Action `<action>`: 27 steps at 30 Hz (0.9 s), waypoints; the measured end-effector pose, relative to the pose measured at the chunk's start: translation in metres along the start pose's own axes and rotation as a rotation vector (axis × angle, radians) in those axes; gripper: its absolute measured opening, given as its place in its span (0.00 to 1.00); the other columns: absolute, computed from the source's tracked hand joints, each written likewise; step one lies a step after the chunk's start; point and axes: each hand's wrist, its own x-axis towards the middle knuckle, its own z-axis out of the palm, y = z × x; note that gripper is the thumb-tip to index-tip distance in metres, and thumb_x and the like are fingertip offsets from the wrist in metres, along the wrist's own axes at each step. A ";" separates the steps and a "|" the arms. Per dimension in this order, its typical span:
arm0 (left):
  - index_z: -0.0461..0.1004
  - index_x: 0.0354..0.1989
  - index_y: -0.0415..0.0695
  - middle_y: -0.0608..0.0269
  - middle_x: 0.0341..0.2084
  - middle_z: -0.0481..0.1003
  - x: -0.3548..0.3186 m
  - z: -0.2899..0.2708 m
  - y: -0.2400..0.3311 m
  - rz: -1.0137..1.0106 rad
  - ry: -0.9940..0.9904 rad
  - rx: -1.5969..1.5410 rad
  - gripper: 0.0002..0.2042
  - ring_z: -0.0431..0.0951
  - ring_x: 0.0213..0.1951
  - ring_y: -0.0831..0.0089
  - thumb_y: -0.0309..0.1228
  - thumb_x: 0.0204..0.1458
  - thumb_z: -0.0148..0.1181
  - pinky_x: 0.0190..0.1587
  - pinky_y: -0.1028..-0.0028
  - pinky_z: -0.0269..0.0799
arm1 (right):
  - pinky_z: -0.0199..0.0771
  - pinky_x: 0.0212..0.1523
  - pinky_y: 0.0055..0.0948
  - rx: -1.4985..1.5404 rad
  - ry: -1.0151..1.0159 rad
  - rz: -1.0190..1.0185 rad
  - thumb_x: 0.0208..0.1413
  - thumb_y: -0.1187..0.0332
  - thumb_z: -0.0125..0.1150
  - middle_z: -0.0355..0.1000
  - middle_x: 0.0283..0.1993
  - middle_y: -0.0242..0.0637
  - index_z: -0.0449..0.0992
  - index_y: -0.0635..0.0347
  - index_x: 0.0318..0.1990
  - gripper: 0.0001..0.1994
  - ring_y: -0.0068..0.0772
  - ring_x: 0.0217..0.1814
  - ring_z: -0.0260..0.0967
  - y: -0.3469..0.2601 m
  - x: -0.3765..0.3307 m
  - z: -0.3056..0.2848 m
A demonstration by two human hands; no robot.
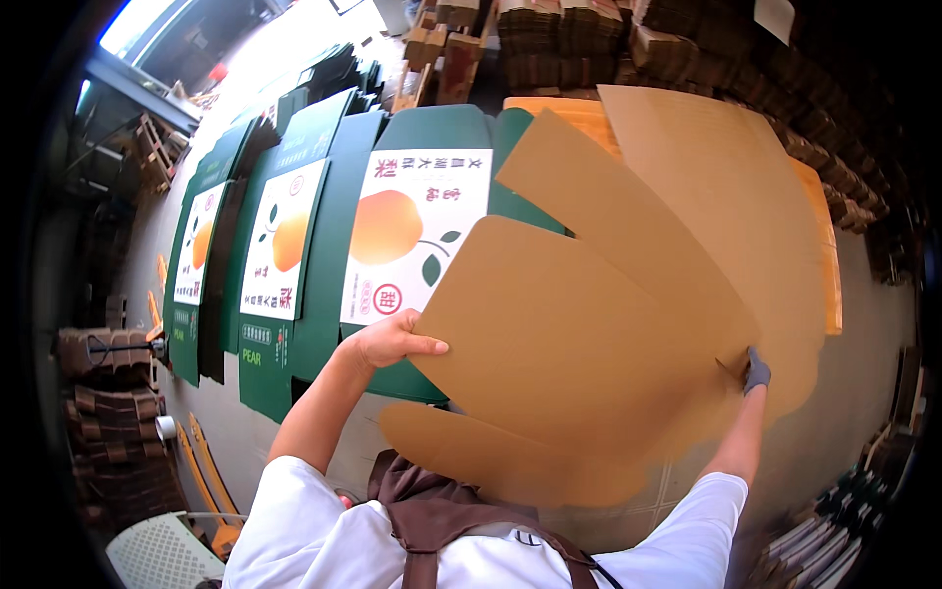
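A large flat die-cut sheet of brown cardboard (579, 334) is lifted in front of me, plain side up. My left hand (392, 339), bare, grips its left edge with the thumb on top. My right hand (756, 371), in a grey glove, pinches its right edge. Under and behind the sheet lies a stack of more brown sheets (726, 187). To the left, green flattened cartons (412, 231) with a white panel and an orange fruit picture lie side by side.
More green printed cartons (280, 245) run in a row to the far left. Bundles of brown cardboard (549, 39) are stacked at the back and along the right. A white plastic crate (162, 555) and yellow pallet-truck forks (201, 471) stand at lower left.
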 end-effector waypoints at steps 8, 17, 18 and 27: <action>0.80 0.43 0.33 0.64 0.38 0.80 -0.080 -0.039 0.013 0.149 -0.023 0.003 0.12 0.76 0.43 0.77 0.25 0.51 0.66 0.49 0.76 0.70 | 0.74 0.48 0.35 0.460 -0.391 0.120 0.54 0.50 0.67 0.72 0.56 0.37 0.70 0.54 0.58 0.28 0.34 0.56 0.70 -0.045 -0.100 0.014; 0.72 0.57 0.36 0.62 0.46 0.78 -0.103 -0.156 0.085 0.634 0.039 0.070 0.22 0.76 0.46 0.76 0.30 0.54 0.65 0.52 0.73 0.71 | 0.62 0.65 0.32 0.473 -0.214 -0.952 0.66 0.56 0.53 0.66 0.63 0.41 0.64 0.69 0.64 0.27 0.34 0.63 0.63 -0.369 -0.301 -0.151; 0.68 0.61 0.36 0.60 0.48 0.77 -0.097 -0.171 0.100 0.705 0.258 0.102 0.24 0.76 0.47 0.74 0.31 0.56 0.64 0.54 0.72 0.70 | 0.63 0.64 0.33 0.459 -0.130 -1.079 0.65 0.58 0.54 0.67 0.62 0.42 0.65 0.68 0.63 0.26 0.35 0.63 0.64 -0.410 -0.339 -0.174; 0.72 0.44 0.37 0.61 0.40 0.78 -0.140 -0.144 0.033 1.057 0.373 -0.366 0.10 0.79 0.43 0.75 0.32 0.65 0.51 0.51 0.74 0.73 | 0.73 0.54 0.38 -0.404 0.354 -1.947 0.61 0.73 0.55 0.73 0.54 0.48 0.74 0.62 0.55 0.15 0.42 0.55 0.71 -0.392 -0.762 0.028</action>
